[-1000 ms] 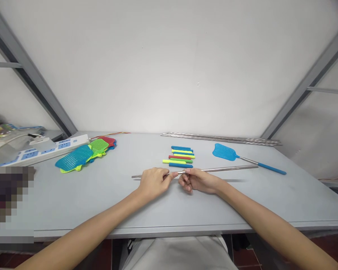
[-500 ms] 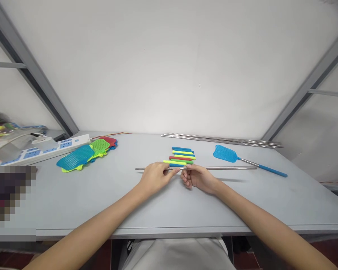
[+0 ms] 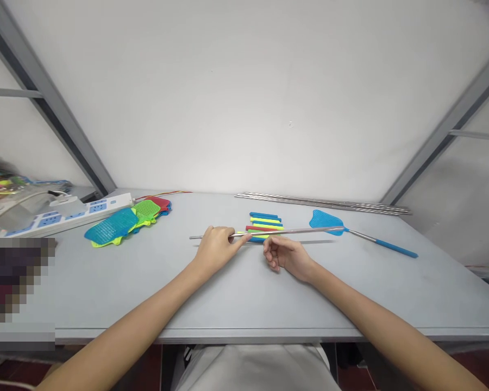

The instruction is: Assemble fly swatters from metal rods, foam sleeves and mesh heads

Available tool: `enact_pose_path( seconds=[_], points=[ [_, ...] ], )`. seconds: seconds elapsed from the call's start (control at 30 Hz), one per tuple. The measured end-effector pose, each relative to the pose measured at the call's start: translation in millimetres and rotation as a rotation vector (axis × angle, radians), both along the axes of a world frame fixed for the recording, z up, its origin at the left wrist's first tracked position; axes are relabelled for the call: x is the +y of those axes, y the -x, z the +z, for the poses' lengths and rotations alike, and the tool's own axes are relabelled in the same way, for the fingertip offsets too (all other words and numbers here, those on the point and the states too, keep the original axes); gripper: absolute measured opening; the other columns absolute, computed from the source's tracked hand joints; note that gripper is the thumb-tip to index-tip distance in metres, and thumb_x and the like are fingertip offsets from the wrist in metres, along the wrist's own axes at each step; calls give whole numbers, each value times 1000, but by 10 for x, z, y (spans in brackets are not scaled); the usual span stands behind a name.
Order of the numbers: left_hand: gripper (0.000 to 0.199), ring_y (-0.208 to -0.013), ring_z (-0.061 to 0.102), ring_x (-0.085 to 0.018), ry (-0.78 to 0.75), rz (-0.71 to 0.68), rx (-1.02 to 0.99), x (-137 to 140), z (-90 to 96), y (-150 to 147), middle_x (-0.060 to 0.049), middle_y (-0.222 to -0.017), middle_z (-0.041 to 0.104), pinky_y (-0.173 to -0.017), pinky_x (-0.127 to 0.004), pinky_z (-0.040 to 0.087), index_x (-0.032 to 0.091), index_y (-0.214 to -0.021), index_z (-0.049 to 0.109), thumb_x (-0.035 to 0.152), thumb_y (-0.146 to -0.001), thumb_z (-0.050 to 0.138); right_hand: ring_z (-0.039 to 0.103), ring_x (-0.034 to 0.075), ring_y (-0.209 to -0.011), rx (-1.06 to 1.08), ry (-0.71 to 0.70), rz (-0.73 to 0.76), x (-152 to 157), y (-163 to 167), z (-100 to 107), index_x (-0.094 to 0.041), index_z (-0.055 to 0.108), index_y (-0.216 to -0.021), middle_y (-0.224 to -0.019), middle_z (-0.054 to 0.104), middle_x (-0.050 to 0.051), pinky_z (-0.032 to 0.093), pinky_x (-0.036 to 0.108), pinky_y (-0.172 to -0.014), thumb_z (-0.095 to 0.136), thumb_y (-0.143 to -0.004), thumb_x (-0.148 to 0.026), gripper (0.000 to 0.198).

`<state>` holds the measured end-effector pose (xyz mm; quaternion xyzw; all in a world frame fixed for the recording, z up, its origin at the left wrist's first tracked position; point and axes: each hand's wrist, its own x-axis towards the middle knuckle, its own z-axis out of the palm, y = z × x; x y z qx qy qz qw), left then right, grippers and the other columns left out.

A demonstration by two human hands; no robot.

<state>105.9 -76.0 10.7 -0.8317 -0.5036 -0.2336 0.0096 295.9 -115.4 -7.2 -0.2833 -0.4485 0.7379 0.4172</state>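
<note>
Presently, metal rod (image 3: 297,231) is pinched in left hand (image 3: 217,247); right hand (image 3: 289,256), at left's three o'clock, is loosely curled. Rod-holding seems current step; steady pinch seems needed next.

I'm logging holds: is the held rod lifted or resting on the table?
Lifted: the left hand grips the metal rod, whose shadow lies clear of it on the table.

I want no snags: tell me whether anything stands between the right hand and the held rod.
Nothing visible stands between the right hand and the metal rod the left hand holds. The coloured sticks lie on the table, partly behind the rod in view.
</note>
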Motion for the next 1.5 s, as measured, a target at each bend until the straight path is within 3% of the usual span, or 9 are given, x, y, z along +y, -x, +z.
enact_pose_path(
  seconds=[0.37, 0.47, 0.57, 0.67, 0.8, 0.9, 1.03, 1.5],
  points=[
    [45, -50, 43, -12, -35, 13, 22, -46, 9, -43, -1, -51, 52, -59, -27, 25, 16, -48, 39, 46, -79, 28, 43, 8, -46, -142, 10, 36, -5, 12, 26, -12, 55, -69, -58, 46, 2, 32, 20, -40, 35, -77, -49, 43],
    [45, -52, 44, -12, -23, -45, 17, -69, 55, -47, 0, -52, 51, -59, -26, 26, 16, -50, 41, 47, -80, 27, 42, 8, -43, -122, 25, -14, 9, 8, 7, -13, 54, -73, -57, 45, 1, 31, 20, -37, 31, -74, -57, 49],
    [46, -53, 44, -12, -15, -88, 22, -104, 89, -60, 0, -53, 51, -56, -24, 26, 17, -52, 43, 52, -78, 27, 41, 8, -40, -146, 39, -85, 28, -11, -20, -13, 52, -63, -52, 43, 0, 30, 19, -35, 29, -72, -61, 54],
    [49, -51, 44, -12, 39, -71, 28, -120, 87, -63, 0, -53, 51, -49, -23, 22, 17, -52, 44, 58, -74, 30, 40, 8, -40, -181, 47, -52, 30, -25, -36, -13, 49, -58, -50, 42, 0, 27, 18, -33, 29, -73, -60, 53],
    [52, -48, 43, -11, 88, -45, 49, -102, 47, -40, 1, -50, 51, -46, -22, 18, 17, -48, 42, 65, -67, 34, 41, 7, -40, -165, 63, 68, -8, -13, -32, -13, 51, -68, -54, 45, 0, 20, 15, -30, 32, -75, -54, 46],
    [54, -46, 43, -11, 85, -45, 66, -96, 22, -23, 0, -48, 50, -46, -22, 17, 17, -46, 41, 65, -68, 32, 42, 7, -40, -150, 27, 112, -37, 2, -23, -13, 50, -70, -56, 47, 0, 23, 16, -30, 34, -77, -50, 41],
    [54, -46, 44, -12, 74, -50, 90, -126, 4, -22, -1, -48, 51, -46, -23, 15, 17, -47, 43, 63, -71, 28, 43, 6, -41, -156, 12, 125, -47, 2, -12, -12, 51, -71, -58, 48, 1, 28, 17, -34, 35, -78, -48, 40],
    [49, -50, 49, -14, 107, -77, 128, -199, -22, -37, -2, -49, 51, -45, -24, 16, 17, -50, 47, 53, -77, 27, 43, 6, -43, -149, 34, 122, -56, -16, 3, -11, 52, -69, -57, 50, 1, 28, 17, -37, 38, -78, -45, 38]
  ],
)
